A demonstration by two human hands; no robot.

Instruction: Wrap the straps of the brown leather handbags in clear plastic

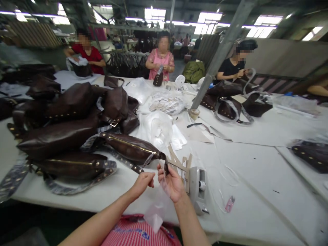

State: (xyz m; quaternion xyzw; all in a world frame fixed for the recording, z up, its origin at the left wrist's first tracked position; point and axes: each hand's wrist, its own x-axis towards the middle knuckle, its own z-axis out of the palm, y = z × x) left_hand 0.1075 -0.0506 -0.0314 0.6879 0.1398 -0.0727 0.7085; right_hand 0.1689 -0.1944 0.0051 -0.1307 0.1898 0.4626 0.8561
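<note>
A dark brown leather bag [130, 147] with a gold zipper lies in front of me on the white table [256, 177]. My right hand [171, 182] is closed on the bag's narrow end tab, beside a clear plastic sleeve [156, 208] that hangs down toward my lap. My left hand [142, 182] is pinched shut close to the right one, on the edge of that clear plastic as far as I can tell. A grey tape dispenser [197, 188] stands just right of my right hand.
A heap of dark brown bags [64, 119] fills the table's left. Clear plastic bags [166, 102] lie mid-table by a slanted metal post [220, 54]. Three people work at the far side. A small pink item [229, 204] lies near the dispenser; another bag [311, 155] sits far right.
</note>
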